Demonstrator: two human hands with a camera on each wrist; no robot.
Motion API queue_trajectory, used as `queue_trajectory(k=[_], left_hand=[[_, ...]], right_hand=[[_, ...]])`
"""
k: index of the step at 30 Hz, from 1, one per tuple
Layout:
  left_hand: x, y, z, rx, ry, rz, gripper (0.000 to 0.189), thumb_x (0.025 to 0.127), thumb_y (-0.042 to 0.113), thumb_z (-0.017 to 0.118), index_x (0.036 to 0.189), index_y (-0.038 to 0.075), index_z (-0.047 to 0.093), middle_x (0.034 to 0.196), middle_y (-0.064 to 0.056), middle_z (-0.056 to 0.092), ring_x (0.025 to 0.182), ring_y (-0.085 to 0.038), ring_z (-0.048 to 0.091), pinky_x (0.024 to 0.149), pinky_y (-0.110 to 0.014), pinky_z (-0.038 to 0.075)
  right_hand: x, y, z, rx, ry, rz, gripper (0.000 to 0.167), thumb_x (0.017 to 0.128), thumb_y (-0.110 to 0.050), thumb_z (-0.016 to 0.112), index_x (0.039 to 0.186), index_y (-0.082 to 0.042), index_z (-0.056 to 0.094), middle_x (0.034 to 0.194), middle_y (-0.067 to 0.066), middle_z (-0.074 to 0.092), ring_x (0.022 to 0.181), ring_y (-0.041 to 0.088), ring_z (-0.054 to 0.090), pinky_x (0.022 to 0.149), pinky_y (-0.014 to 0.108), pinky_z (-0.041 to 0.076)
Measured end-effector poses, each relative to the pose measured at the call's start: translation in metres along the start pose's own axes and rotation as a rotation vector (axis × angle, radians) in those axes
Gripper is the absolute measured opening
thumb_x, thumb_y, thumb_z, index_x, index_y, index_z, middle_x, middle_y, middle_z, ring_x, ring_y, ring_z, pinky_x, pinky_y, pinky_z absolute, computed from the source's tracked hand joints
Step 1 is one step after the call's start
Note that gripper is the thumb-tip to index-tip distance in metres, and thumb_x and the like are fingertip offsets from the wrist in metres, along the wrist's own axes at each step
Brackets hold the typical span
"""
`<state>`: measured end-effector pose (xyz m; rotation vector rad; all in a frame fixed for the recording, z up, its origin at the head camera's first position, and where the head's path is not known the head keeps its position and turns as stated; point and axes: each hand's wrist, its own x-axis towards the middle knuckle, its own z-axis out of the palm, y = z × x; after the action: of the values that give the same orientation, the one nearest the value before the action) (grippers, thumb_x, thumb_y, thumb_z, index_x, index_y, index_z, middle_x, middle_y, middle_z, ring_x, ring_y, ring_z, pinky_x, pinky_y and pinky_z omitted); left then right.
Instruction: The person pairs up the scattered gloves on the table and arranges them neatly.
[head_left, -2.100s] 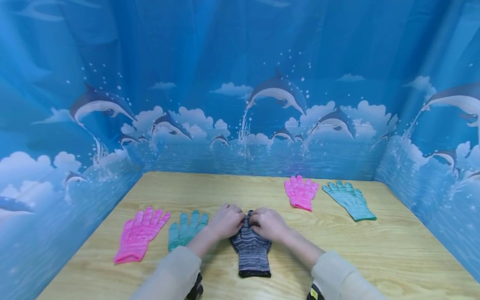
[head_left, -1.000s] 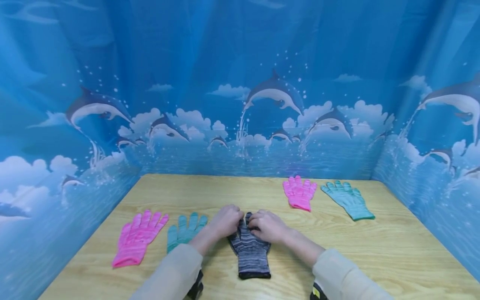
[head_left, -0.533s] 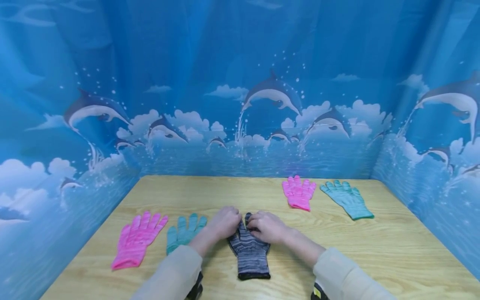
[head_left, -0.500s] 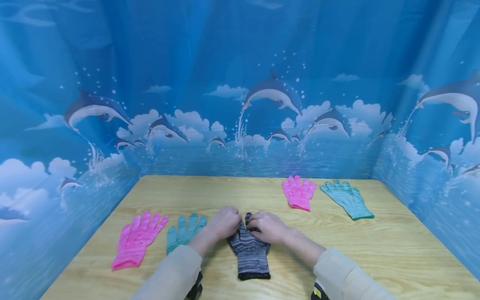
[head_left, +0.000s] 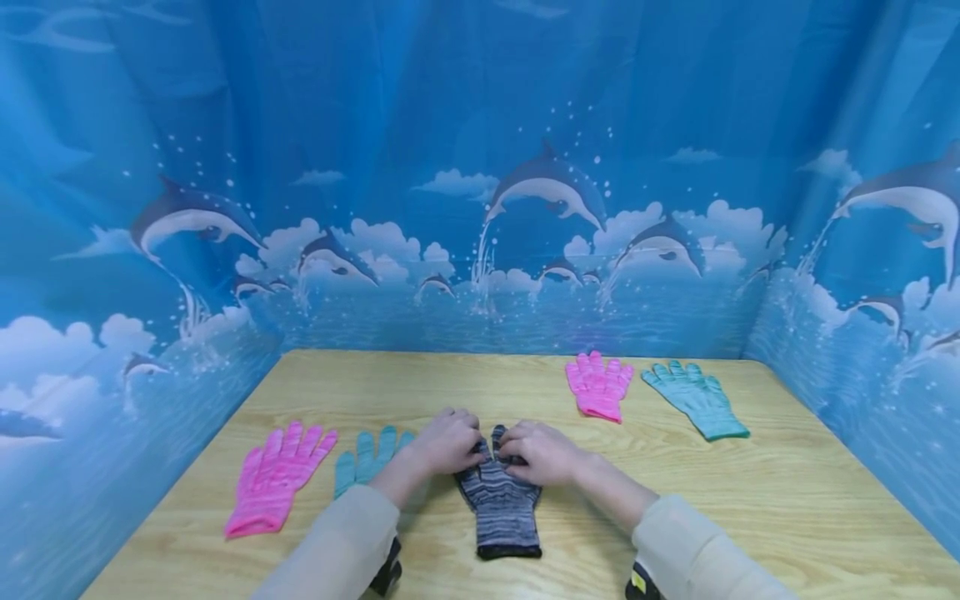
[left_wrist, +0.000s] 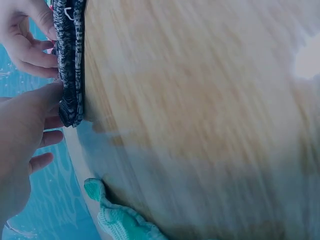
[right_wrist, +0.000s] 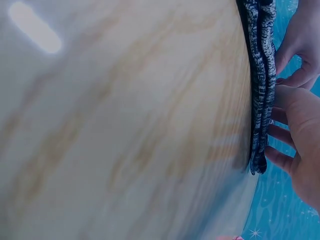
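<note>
A grey-and-black striped knit glove (head_left: 506, 507) lies flat at the front middle of the table, black cuff towards me, fingers pointing away. My left hand (head_left: 452, 441) pinches its finger end on the left side; the left wrist view has the thumb (left_wrist: 51, 95) on the knit and other fingers spread beyond it. On the right side, my right hand (head_left: 546, 452) pinches another of the glove's fingers between thumb and fingers. One dark fingertip of the glove shows between both hands. The hands hide most of the other glove fingers.
Left of the striped glove lie a teal glove (head_left: 365, 463), partly covered by my left forearm, and a pink glove (head_left: 276, 479). Another pink glove (head_left: 600, 387) and another teal glove (head_left: 697, 402) lie at the back right. A blue dolphin-print curtain (head_left: 420, 183) encloses the wooden table (head_left: 750, 508).
My left hand has shifted slightly left, its fingers more visible along the glove. The right hand has moved slightly right, its fingers a little more spread. The gloves stay where they were.
</note>
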<state>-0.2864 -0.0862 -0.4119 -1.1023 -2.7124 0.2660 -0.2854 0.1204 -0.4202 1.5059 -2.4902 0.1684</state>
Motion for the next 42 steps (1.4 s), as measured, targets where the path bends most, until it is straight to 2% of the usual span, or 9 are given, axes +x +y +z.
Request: queue_trajectory(k=[4, 7, 11, 16, 25, 31, 34, 38, 42], left_hand=[[-0.001, 0.0, -0.001, 0.013, 0.006, 0.015, 0.025, 0.083, 0.039, 0.066, 0.092, 0.016, 0.073, 0.086, 0.003, 0.057, 0.083, -0.014, 0.052, 0.076, -0.032, 0.043], [-0.004, 0.0, -0.004, -0.001, 0.065, 0.042, 0.02, 0.083, 0.035, 0.066, 0.091, 0.017, 0.073, 0.086, 0.004, 0.06, 0.083, -0.014, 0.053, 0.076, -0.033, 0.043], [-0.009, 0.002, -0.011, -0.016, 0.147, 0.15, 0.01, 0.084, 0.026, 0.067, 0.088, 0.019, 0.072, 0.086, 0.006, 0.064, 0.084, -0.013, 0.056, 0.077, -0.032, 0.044], [-0.012, 0.008, -0.012, -0.021, 0.118, 0.282, 0.009, 0.084, 0.021, 0.066, 0.091, 0.021, 0.072, 0.089, 0.009, 0.066, 0.087, -0.01, 0.058, 0.076, -0.029, 0.043], [-0.013, 0.013, -0.008, 0.001, 0.038, 0.271, 0.011, 0.082, 0.02, 0.067, 0.092, 0.024, 0.072, 0.091, 0.012, 0.064, 0.089, -0.008, 0.056, 0.076, -0.029, 0.042], [-0.013, 0.013, -0.01, 0.016, 0.045, 0.281, 0.014, 0.082, 0.018, 0.067, 0.092, 0.025, 0.073, 0.092, 0.013, 0.065, 0.088, -0.008, 0.056, 0.073, -0.027, 0.041], [-0.013, 0.013, -0.011, 0.014, 0.072, 0.279, 0.012, 0.083, 0.019, 0.066, 0.092, 0.024, 0.073, 0.092, 0.012, 0.065, 0.089, -0.009, 0.056, 0.072, -0.027, 0.041], [-0.012, 0.015, -0.013, 0.023, 0.109, 0.268, 0.012, 0.086, 0.022, 0.064, 0.095, 0.022, 0.072, 0.096, 0.01, 0.066, 0.092, -0.01, 0.057, 0.076, -0.028, 0.042], [-0.012, 0.02, -0.014, 0.054, 0.096, 0.283, 0.016, 0.088, 0.027, 0.061, 0.099, 0.021, 0.072, 0.1, 0.01, 0.065, 0.092, -0.009, 0.056, 0.078, -0.028, 0.042]], right_hand=[[0.0, -0.001, 0.0, 0.002, -0.006, 0.0, 0.023, 0.081, -0.021, 0.069, 0.101, -0.008, 0.069, 0.106, 0.005, 0.064, 0.099, 0.02, 0.058, 0.088, 0.031, 0.045], [-0.001, -0.001, -0.001, 0.032, 0.007, -0.005, 0.023, 0.081, -0.019, 0.069, 0.1, -0.007, 0.069, 0.105, 0.006, 0.064, 0.099, 0.02, 0.058, 0.088, 0.031, 0.045], [-0.002, 0.001, -0.001, 0.058, 0.048, -0.041, 0.02, 0.079, -0.016, 0.07, 0.096, -0.007, 0.07, 0.102, 0.005, 0.065, 0.097, 0.02, 0.058, 0.088, 0.031, 0.045], [-0.003, 0.004, -0.001, 0.035, 0.06, -0.112, 0.017, 0.077, -0.017, 0.071, 0.093, -0.01, 0.071, 0.1, 0.001, 0.066, 0.096, 0.018, 0.057, 0.087, 0.029, 0.044], [-0.003, 0.005, 0.002, 0.024, 0.041, -0.155, 0.016, 0.08, -0.019, 0.069, 0.094, -0.012, 0.071, 0.099, -0.002, 0.066, 0.094, 0.015, 0.057, 0.087, 0.028, 0.044], [-0.003, 0.005, 0.0, 0.037, 0.047, -0.162, 0.013, 0.081, -0.017, 0.068, 0.093, -0.012, 0.07, 0.098, -0.001, 0.066, 0.091, 0.014, 0.057, 0.083, 0.026, 0.045], [-0.002, 0.006, -0.005, 0.055, 0.067, -0.119, 0.012, 0.081, -0.012, 0.067, 0.092, -0.011, 0.071, 0.095, 0.0, 0.067, 0.09, 0.016, 0.058, 0.082, 0.027, 0.046], [0.002, 0.008, -0.014, 0.054, 0.114, 0.028, 0.01, 0.08, -0.007, 0.067, 0.089, -0.008, 0.071, 0.09, 0.002, 0.067, 0.087, 0.018, 0.059, 0.078, 0.03, 0.048], [0.01, 0.011, -0.015, 0.008, 0.136, 0.122, 0.009, 0.079, -0.008, 0.067, 0.087, -0.008, 0.071, 0.088, 0.002, 0.067, 0.085, 0.02, 0.059, 0.077, 0.032, 0.048]])
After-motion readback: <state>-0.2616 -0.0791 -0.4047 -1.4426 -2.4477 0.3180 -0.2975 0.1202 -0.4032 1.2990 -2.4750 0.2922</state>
